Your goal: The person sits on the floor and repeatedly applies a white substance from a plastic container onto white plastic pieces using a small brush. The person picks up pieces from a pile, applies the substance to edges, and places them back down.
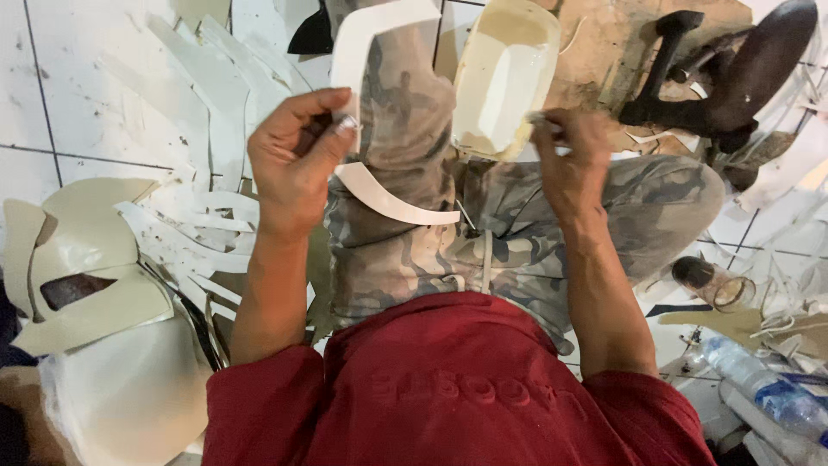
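In the left hand (pixel 293 160), a white strip (pixel 392 200)

white curved strip (pixel 379 103) | held, looping above knee | cream tub (pixel 504 78) tilted

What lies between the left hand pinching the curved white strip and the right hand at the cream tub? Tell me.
Head view: the camouflage-trousered knee lies between the left hand and right hand.
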